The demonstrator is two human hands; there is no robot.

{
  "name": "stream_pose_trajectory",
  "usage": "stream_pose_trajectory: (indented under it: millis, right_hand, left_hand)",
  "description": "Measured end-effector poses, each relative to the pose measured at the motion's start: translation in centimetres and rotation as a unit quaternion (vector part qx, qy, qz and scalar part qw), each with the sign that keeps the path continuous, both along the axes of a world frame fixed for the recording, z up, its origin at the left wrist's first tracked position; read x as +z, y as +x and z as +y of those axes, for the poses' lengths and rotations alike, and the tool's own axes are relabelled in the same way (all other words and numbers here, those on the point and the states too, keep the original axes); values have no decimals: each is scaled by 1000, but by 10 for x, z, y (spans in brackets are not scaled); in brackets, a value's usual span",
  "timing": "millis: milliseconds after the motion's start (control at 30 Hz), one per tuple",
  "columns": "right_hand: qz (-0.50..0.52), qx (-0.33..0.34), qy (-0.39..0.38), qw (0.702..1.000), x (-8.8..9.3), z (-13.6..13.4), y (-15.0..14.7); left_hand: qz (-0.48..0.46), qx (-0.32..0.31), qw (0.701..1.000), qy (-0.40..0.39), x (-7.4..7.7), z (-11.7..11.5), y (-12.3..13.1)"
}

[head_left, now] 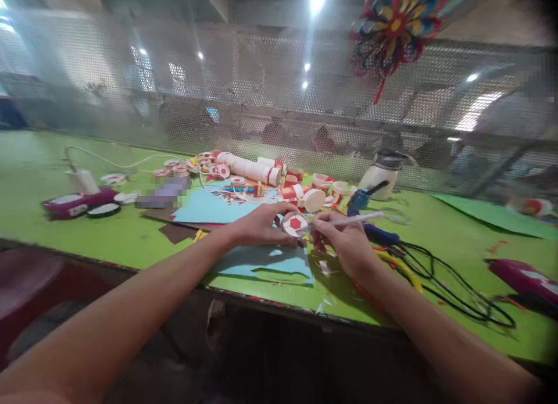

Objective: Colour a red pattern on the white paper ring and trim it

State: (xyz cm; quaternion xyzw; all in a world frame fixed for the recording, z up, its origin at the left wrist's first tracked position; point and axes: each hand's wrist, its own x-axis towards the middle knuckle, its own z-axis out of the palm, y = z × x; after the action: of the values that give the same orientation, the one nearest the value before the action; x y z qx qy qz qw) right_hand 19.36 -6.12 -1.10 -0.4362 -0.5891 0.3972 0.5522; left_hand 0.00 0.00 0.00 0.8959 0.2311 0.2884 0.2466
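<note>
While left hand (261, 222) clamps red-and-white disc (294, 224) by its rim, right hand (344, 238) pinches slim pen-like tool (355, 219), tip at disc's face, contact unclear. Disc sits between hands, light-blue paper (248, 265) below. I'd want rim steady, tip pressure light, strokes short.

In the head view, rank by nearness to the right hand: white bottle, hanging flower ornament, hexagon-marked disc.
1. Hexagon-marked disc: just left of the right hand, held by the left hand.
2. White bottle: ahead and to the right.
3. Hanging flower ornament: high up, upper right.
</note>
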Motion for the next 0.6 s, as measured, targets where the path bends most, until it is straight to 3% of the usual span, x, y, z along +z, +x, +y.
stream_pose_trajectory:
  millis: [600]
  right_hand:
    - [-38, 7, -12, 999, 3, -7, -1]
  left_hand:
    - [-10, -14, 1000, -1, -3, 3, 0]
